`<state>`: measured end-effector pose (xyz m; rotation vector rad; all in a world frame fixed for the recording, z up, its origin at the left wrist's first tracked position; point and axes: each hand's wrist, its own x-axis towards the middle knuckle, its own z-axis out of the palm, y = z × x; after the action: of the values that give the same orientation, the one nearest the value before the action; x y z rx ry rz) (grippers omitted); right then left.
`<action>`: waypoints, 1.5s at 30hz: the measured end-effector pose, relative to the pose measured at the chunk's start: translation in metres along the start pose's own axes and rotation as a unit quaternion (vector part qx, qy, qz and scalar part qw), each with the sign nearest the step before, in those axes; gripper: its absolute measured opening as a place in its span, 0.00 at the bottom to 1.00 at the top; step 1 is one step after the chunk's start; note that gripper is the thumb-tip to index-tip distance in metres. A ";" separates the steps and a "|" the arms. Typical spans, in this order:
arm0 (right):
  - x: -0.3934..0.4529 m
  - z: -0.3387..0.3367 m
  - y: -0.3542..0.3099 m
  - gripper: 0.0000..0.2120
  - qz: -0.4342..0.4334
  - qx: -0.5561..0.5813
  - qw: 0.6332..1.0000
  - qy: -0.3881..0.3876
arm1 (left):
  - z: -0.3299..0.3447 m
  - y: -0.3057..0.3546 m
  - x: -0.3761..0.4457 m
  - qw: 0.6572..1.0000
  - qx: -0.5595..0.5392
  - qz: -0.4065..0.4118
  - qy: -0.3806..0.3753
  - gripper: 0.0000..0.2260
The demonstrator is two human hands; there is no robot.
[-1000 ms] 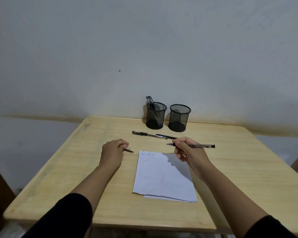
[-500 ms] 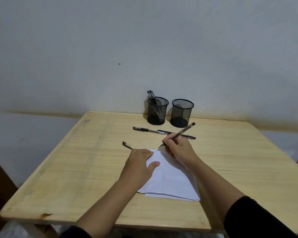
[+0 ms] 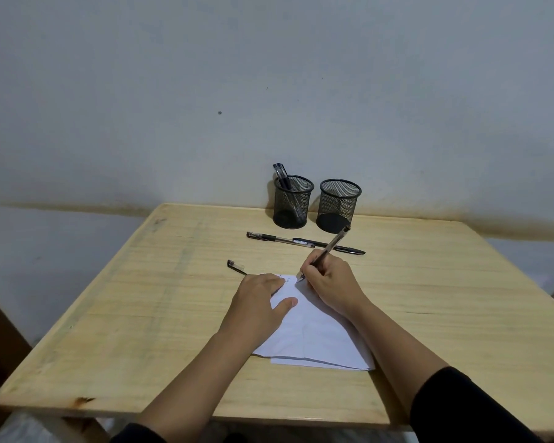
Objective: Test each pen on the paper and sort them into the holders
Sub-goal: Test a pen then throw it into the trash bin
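My right hand grips an uncapped pen with its tip on the top edge of the white paper, next to small scribbles. My left hand lies flat on the paper's left part, fingers spread, holding nothing. The pen's cap lies on the table just left of the paper. Two more pens, a clear one and a black one, lie end to end behind my hands. At the back stand two black mesh holders: the left holder has two pens in it, the right holder looks empty.
The wooden table stands against a pale wall; its front edge runs close to my sleeves. Both sleeves are black. A dark piece of furniture shows at the far left edge.
My left hand let the cap go onto the table and moved right to press on the paper. My right hand turned the pen upright and brought its tip down to the sheet.
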<state>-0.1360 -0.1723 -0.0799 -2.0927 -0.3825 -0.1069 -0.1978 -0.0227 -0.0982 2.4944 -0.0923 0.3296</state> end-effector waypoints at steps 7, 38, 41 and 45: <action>0.000 -0.001 0.000 0.08 0.002 -0.001 1.000 -0.002 | 0.000 0.000 0.001 1.000 0.009 -0.002 -0.007 0.24; 0.005 -0.002 0.003 0.10 0.066 0.076 0.994 0.051 | -0.037 -0.024 0.022 0.987 -0.035 -0.066 0.146 0.14; 0.005 -0.006 -0.010 0.11 0.111 0.245 0.962 0.045 | -0.048 -0.051 0.036 0.992 0.061 -0.084 0.074 0.12; 0.005 -0.011 -0.032 0.12 0.113 0.307 0.945 0.011 | -0.053 -0.057 0.039 0.989 0.036 -0.115 0.081 0.05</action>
<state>-0.1399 -0.1654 -0.0468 -1.4989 -0.1302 0.1144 -0.1629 0.0547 -0.0792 2.5062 0.2745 0.4416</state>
